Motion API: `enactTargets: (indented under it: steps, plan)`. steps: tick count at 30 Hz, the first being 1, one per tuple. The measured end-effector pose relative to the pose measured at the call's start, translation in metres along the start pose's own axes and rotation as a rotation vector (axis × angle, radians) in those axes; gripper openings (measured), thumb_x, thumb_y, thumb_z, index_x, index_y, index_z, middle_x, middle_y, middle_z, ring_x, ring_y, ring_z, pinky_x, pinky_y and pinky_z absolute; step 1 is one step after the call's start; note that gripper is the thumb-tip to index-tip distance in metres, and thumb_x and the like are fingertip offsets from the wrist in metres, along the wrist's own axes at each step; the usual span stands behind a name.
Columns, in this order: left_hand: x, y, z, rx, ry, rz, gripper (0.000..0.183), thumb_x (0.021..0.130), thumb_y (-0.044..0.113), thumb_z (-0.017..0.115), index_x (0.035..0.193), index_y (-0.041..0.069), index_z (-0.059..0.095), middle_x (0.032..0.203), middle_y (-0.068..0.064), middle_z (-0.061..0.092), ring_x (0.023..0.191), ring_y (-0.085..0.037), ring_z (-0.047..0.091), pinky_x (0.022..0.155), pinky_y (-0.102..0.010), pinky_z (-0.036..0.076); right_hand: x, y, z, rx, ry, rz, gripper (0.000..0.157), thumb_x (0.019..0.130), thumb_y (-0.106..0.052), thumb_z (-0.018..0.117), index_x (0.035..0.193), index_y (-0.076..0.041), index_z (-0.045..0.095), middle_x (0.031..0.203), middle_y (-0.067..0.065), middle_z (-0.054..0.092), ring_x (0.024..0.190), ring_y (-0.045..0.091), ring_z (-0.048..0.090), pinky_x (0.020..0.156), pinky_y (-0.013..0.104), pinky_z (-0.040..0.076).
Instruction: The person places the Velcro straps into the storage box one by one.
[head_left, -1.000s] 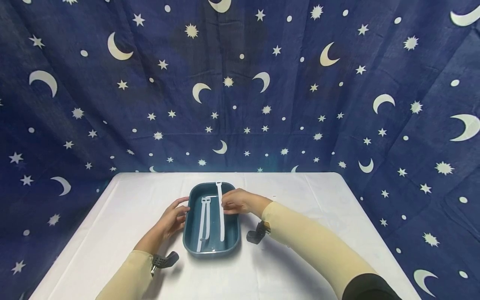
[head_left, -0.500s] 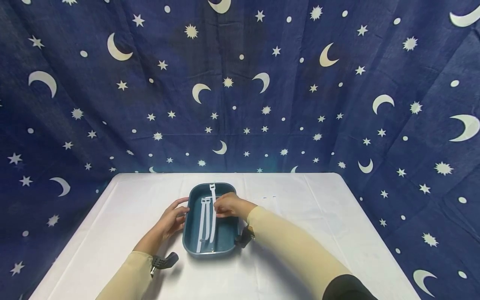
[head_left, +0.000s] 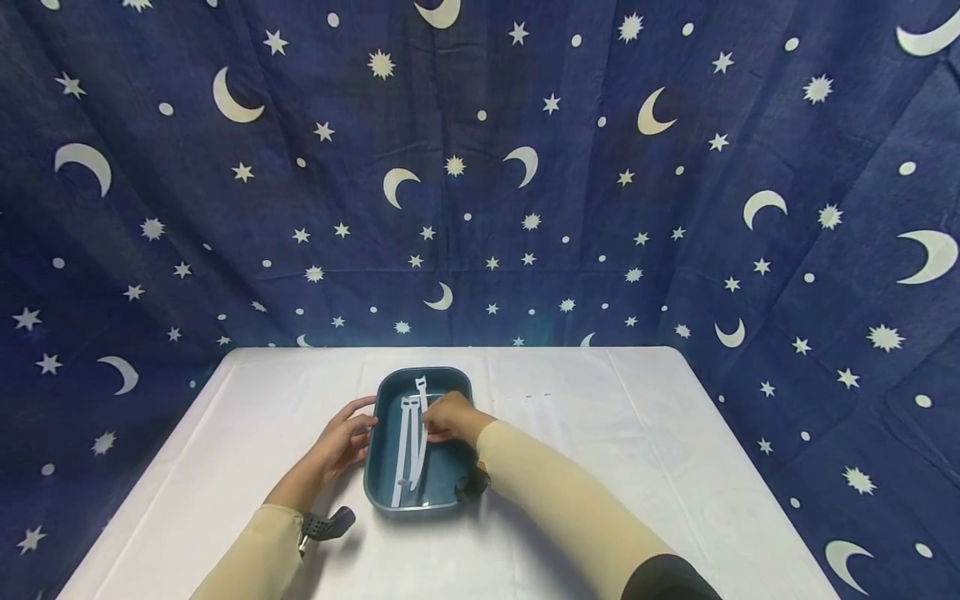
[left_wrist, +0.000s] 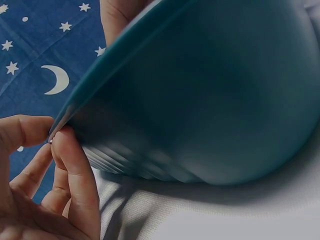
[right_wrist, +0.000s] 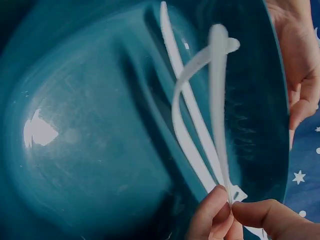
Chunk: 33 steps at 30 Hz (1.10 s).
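Observation:
In the head view a dark teal oblong tub (head_left: 453, 492) stands on the table. My left hand (head_left: 341, 446) grips its left rim, thumb and fingertips meeting at the edge in the left wrist view. Inside the tub, my right hand (head_left: 450, 417) pinches a white cable strap (right_wrist: 218, 100) with a slotted head, between thumb and finger. Two more white cable straps (head_left: 402, 458) lie side by side at the tub's left, their heads toward the far end. One of them curves (right_wrist: 178, 110), and its tip passes behind the held strap. The held strap's middle is covered by my fingers.
A white cloth (head_left: 600, 467) covers the table. Behind it hangs a blue curtain (head_left: 480, 192) with moons and stars. A black wrist device (head_left: 330, 523) projects from the left sleeve, and another (head_left: 472, 483) from the right one overlaps the tub's right rim.
My right hand has moved left and lower into the tub, bringing the pinched cable strap from the right side to beside the two lying ones. The left hand stays at the rim.

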<state>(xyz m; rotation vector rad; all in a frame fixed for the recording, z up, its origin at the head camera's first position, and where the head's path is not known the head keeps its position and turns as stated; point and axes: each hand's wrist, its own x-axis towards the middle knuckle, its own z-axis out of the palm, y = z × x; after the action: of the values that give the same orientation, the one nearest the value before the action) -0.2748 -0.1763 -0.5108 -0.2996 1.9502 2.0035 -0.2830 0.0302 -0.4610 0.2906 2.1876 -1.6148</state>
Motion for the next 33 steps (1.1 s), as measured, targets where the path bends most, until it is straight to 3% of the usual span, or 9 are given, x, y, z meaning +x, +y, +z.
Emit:
enactTargets:
  steps: [12,18,26,33]
  plan:
    - [-0.001,-0.001,0.001,-0.013,0.008,-0.007,0.058,0.094,0.019,0.057,0.148,0.019,0.038,0.121,-0.012,0.059,0.087,-0.014,0.068,0.073,-0.026,0.058,-0.013,0.003,0.008,-0.055,0.069,0.007,0.006,0.083,0.010,0.061,0.085,0.006,0.064,0.062,0.004,0.051,0.054,0.014,0.056,0.076,0.037,0.060]
    - [0.000,0.000,0.001,-0.012,0.007,-0.010,0.058,0.094,0.019,0.057,0.148,0.020,0.038,0.119,-0.012,0.059,0.086,-0.013,0.068,0.072,-0.026,0.058,-0.009,0.011,0.009,-0.067,0.076,-0.011,0.012,0.078,0.013,0.062,0.074,0.002,0.062,0.057,0.004,0.051,0.050,0.013,0.055,0.071,0.036,0.060]
    - [-0.002,0.000,0.002,-0.011,0.012,-0.006,0.059,0.094,0.020,0.057,0.149,0.019,0.037,0.122,-0.014,0.060,0.089,-0.015,0.069,0.076,-0.029,0.059,-0.004,0.021,0.010,-0.133,0.091,-0.089,0.011,0.074,0.013,0.064,0.074,0.003,0.064,0.057,0.006,0.054,0.053,0.021,0.066,0.061,0.035,0.060]
    - [-0.002,0.000,0.002,-0.012,0.012,-0.004,0.060,0.093,0.020,0.057,0.149,0.019,0.036,0.125,-0.015,0.058,0.090,-0.016,0.069,0.079,-0.030,0.058,0.003,0.028,0.014,-0.197,0.126,-0.120,0.011,0.073,0.012,0.068,0.074,0.002,0.065,0.060,0.006,0.056,0.051,0.019,0.067,0.053,0.027,0.058]
